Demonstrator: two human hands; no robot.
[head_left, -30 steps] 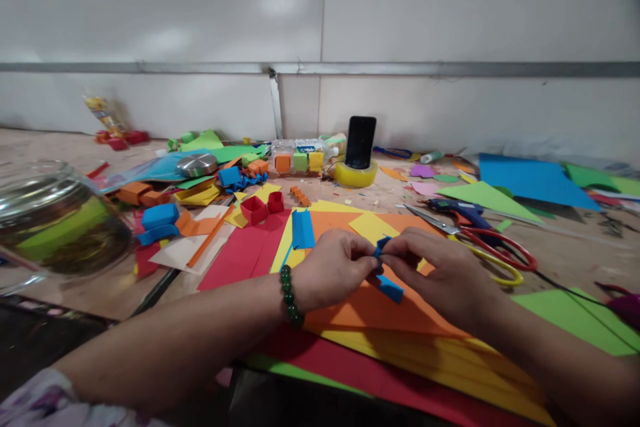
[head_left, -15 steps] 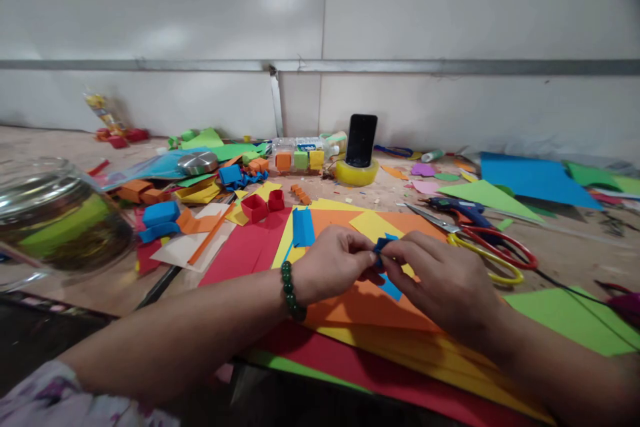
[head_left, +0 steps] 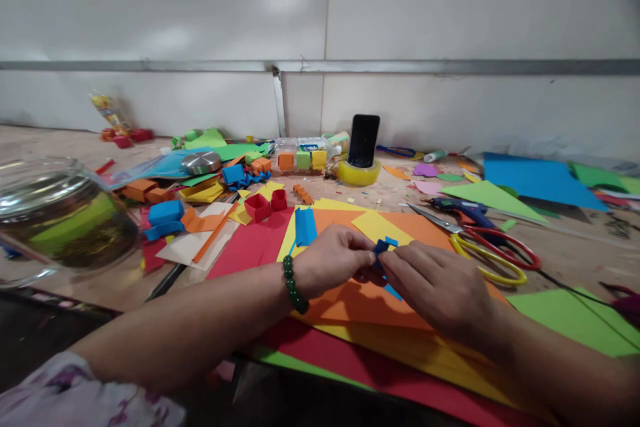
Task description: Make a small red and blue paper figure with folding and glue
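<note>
Between my two hands is a small folded piece of blue paper [head_left: 382, 247], raised over the stacked sheets. My left hand [head_left: 337, 259], with a green bead bracelet [head_left: 294, 285] at its wrist, pinches the piece's left side. The fingers of my right hand [head_left: 440, 280] are closed on its right side and hide part of it. Below lies an orange sheet [head_left: 335, 307] on yellow and red ones. A creased blue paper strip [head_left: 305, 227] rests just beyond my left hand, and another bit of blue paper shows under my fingers.
Scissors [head_left: 487, 247] and a glue gun [head_left: 463, 209] lie to the right. A phone [head_left: 363, 140] stands in a yellow tape roll [head_left: 359, 173]. Red paper boxes [head_left: 257, 207], blue folded paper [head_left: 166, 212] and a glass teapot [head_left: 65, 227] are at the left.
My fingers have shifted slightly around the blue piece, and my right fingers now lie flatter over it. The whole view has moved a little.
</note>
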